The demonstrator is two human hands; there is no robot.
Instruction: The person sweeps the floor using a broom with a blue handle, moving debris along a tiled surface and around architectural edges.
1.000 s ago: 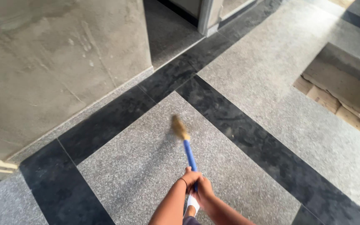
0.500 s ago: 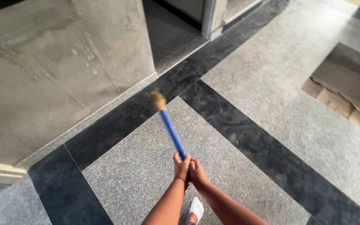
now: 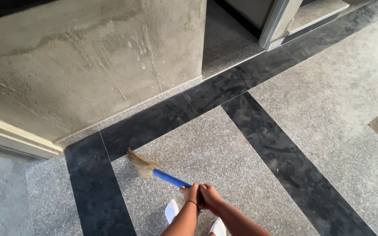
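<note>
Two hands (image 3: 201, 196), blue-handled broom (image 3: 162, 175), granite floor (image 3: 224, 153)

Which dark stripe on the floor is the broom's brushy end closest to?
The dark stripe on the left. The broom held by both hands points its bristles at it; the other dark stripe runs off to the right.

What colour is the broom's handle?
Bright blue, with tan bristles at the tip; the broom handle shows clearly in the head view, gripped by both hands.
</note>
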